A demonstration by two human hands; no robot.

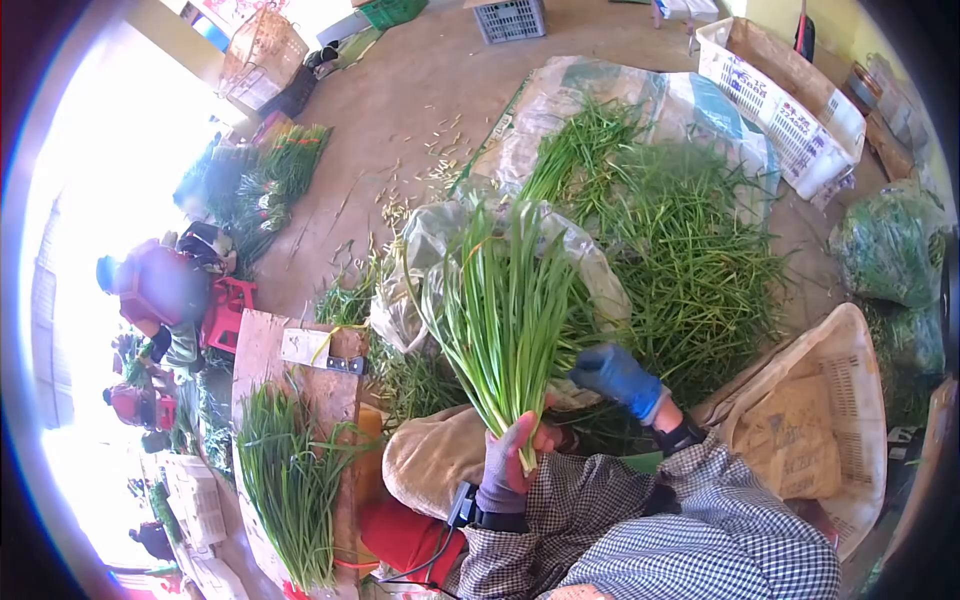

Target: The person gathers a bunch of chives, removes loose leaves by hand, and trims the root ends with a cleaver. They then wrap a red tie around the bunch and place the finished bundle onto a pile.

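Note:
My left hand (508, 462), in a purple-grey glove, is closed around the pale lower ends of a bunch of long green leafy vegetables (510, 320). The bunch stands upright, its flat leaves fanning out at the top. Just right of it is my right hand (612, 380), in a blue glove, fingers loosely bent and nothing visible in them. Below and beyond this hand spreads a large loose heap of the same greens (690, 270). Behind the held bunch lies a crumpled clear plastic bag (395, 310).
At left, a wooden board (258, 350) carries a pile of greens (290, 490). A plastic sheet (520, 120) lies under the heap. White crates stand at the upper right (785, 120) and lower right (860, 400). Other people (165, 280) sit at far left near red stools (228, 312).

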